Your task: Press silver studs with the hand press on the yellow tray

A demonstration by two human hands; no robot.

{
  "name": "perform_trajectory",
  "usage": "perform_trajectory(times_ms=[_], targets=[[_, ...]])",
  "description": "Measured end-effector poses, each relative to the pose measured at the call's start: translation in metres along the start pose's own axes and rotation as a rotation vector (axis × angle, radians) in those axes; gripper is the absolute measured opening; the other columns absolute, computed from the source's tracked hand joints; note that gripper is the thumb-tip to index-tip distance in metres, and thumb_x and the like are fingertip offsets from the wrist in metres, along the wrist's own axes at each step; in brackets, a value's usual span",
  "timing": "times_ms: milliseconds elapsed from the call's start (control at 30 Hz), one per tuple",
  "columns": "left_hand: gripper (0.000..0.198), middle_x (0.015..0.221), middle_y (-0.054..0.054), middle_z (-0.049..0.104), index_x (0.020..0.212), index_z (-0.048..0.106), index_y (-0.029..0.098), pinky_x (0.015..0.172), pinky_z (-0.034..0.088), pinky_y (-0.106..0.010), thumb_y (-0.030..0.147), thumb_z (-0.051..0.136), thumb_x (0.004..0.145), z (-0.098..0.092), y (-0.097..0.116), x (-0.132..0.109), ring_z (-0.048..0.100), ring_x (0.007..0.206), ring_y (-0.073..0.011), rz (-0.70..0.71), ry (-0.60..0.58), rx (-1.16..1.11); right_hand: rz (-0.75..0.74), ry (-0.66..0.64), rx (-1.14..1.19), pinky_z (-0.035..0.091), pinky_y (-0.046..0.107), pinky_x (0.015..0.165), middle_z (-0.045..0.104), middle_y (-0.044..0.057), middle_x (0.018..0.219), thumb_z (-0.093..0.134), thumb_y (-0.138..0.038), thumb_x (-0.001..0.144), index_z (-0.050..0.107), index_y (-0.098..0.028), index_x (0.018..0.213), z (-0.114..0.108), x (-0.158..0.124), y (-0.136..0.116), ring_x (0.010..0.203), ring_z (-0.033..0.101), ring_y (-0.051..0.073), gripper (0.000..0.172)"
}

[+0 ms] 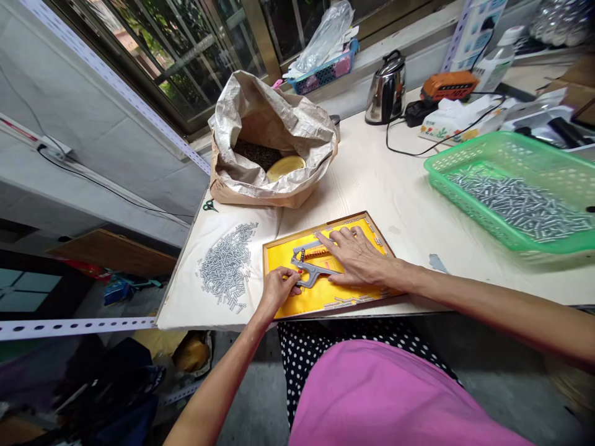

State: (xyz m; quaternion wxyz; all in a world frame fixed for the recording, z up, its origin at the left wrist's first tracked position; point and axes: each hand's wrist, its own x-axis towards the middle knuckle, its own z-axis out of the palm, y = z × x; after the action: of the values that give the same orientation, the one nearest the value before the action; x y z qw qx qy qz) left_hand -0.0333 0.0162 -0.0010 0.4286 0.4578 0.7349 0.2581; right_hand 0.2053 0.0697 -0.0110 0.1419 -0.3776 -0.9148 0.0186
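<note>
A grey spring-loaded hand tool (312,272), shaped like pliers with two spread handles, lies in a shallow yellow-lined tray (316,300). My left hand (277,288) is at the tool's left end, fingertips pinched together beside a small red spot. What they pinch is too small to make out. Over the handle ends, my right hand (356,257) lies with fingers stretched and spread, covering part of the tool and the tray's lettering. Small metal pins (346,301) line the tray's lower and right edges.
Left of the tray is a heap of small metal pins (227,263). Behind stands an open woven sack (274,192) holding dark pieces and a yellow round object. Right is a green basket (488,232) of metal pieces. Small scissors (210,205) and a kettle (385,90) are farther back.
</note>
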Motion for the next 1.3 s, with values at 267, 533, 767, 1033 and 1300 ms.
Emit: perform_trajectory(times_ms=[267, 533, 767, 1033, 1300], targets=[[0.013, 0.058, -0.001, 0.069, 0.077, 0.067, 0.01, 0.045, 0.054, -0.017, 0.017, 0.077, 0.08, 0.001, 0.0, 0.0, 0.069, 0.048, -0.0138, -0.033, 0.012, -0.049, -0.004, 0.042, 0.056, 0.033, 0.051, 0.089, 0.053, 0.022, 0.121, 0.048, -0.08, 0.08, 0.035, -0.009, 0.148, 0.002, 0.016, 0.007, 0.106, 0.044, 0.036, 0.1], [0.019, 0.058, -0.001, 0.068, 0.075, 0.066, 0.01, 0.045, 0.054, -0.017, 0.022, 0.081, 0.076, 0.002, 0.003, -0.002, 0.067, 0.046, -0.0124, -0.054, 0.008, -0.116, 0.009, -0.056, 0.022, 0.03, 0.056, 0.096, 0.048, 0.024, 0.136, 0.063, -0.062, 0.078, 0.027, -0.007, 0.152, -0.002, 0.011, -0.001, 0.119, 0.042, 0.04, 0.099], [0.013, 0.074, -0.006, 0.069, 0.08, 0.067, 0.012, 0.058, 0.058, -0.027, 0.023, 0.068, 0.087, 0.0, -0.003, -0.003, 0.07, 0.06, -0.0167, 0.044, 0.046, 0.157, 0.044, -0.039, -0.003, 0.031, 0.048, 0.087, 0.057, 0.022, 0.124, 0.052, -0.046, 0.09, 0.034, -0.003, 0.147, 0.002, 0.01, -0.013, 0.107, 0.046, 0.035, 0.074], [0.075, 0.148, -0.018, 0.046, 0.143, 0.039, 0.017, 0.111, 0.038, -0.057, 0.024, 0.076, 0.078, 0.022, 0.013, -0.013, 0.041, 0.139, -0.0368, 0.826, 0.197, 0.825, -0.018, 0.082, -0.024, 0.031, 0.042, 0.083, 0.062, 0.019, 0.119, 0.051, -0.027, 0.091, 0.04, -0.006, 0.144, -0.003, 0.006, -0.029, 0.097, 0.05, 0.031, 0.058], [0.054, 0.122, -0.013, 0.06, 0.132, 0.048, 0.018, 0.101, 0.046, -0.045, 0.013, 0.063, 0.08, 0.022, 0.041, 0.005, 0.056, 0.117, -0.0307, 0.832, 0.085, 0.935, 0.012, 0.018, -0.034, 0.04, 0.046, 0.092, 0.062, 0.021, 0.122, 0.042, -0.018, 0.093, 0.038, -0.005, 0.146, 0.0, 0.011, -0.031, 0.108, 0.054, 0.033, 0.055]])
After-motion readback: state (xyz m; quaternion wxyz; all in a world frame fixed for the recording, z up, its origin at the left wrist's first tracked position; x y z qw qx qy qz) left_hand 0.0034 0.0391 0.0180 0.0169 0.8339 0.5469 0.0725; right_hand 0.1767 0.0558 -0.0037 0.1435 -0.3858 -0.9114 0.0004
